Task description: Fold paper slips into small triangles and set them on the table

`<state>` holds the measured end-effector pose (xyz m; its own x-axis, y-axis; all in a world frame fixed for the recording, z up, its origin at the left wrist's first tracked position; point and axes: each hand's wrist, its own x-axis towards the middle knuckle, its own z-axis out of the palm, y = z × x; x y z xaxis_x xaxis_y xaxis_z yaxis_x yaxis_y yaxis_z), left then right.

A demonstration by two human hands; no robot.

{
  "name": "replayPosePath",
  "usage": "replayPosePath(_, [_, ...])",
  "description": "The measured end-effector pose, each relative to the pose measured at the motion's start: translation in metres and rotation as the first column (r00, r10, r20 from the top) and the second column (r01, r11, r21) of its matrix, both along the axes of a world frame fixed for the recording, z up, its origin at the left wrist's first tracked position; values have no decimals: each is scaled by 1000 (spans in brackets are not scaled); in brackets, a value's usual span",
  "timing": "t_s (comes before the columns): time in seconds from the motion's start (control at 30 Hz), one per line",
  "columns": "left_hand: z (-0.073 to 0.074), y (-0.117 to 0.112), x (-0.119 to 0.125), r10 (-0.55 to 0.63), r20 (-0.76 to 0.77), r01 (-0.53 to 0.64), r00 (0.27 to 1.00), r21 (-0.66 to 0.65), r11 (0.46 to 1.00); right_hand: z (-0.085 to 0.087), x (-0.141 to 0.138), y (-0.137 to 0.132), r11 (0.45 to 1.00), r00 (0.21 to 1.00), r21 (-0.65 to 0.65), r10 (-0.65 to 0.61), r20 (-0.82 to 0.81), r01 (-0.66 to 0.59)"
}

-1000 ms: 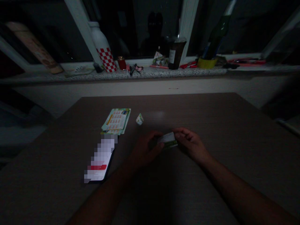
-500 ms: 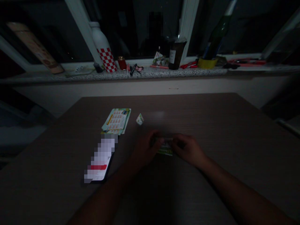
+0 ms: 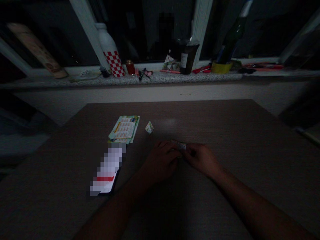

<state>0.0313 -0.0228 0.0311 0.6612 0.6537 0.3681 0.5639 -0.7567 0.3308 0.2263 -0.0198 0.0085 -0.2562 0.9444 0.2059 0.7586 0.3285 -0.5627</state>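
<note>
A small piece of printed paper, folded to a narrow strip, lies on the table between my hands. My left hand covers much of it, palm down, fingers close together and gripping its left part. At its right end, my right hand pinches the paper between thumb and bent fingers. Just beyond the left hand sits a small folded paper shape. Farther left is a stack of printed paper sheets, green and white with orange print. It is dim, and the fingertips are partly hidden.
A phone with a lit, blurred screen lies left of my forearm. Along the granite windowsill stand a checkered bottle, a small red jar, a dark drink cup, yellow tape and a green bottle.
My left hand has moved over the paper, turning palm down. The paper's green printed part has gone from view and a narrow pale strip shows. The right hand has barely moved.
</note>
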Motion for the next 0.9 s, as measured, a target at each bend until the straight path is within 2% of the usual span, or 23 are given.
replayPosePath(0.2, [-8,6,-4,0,-110,-2,994,-20,1000,0,3,1,999,997,-41,-14,79,17])
replayPosePath(0.33, [-8,6,-4,-31,-155,23,987,-53,998,0,6,3,999,998,-14,-49,45,49])
replayPosePath(0.5, [-6,6,-4,-46,-172,28,984,-101,994,-4,9,6,987,995,125,95,31,-98])
replayPosePath(0.67, [-4,4,-3,-53,-179,29,982,-135,990,-10,10,6,977,981,125,156,118,-171])
replayPosePath(0.9, [-5,4,-4,-78,-206,42,975,-174,984,-10,10,4,972,972,105,195,133,-210])
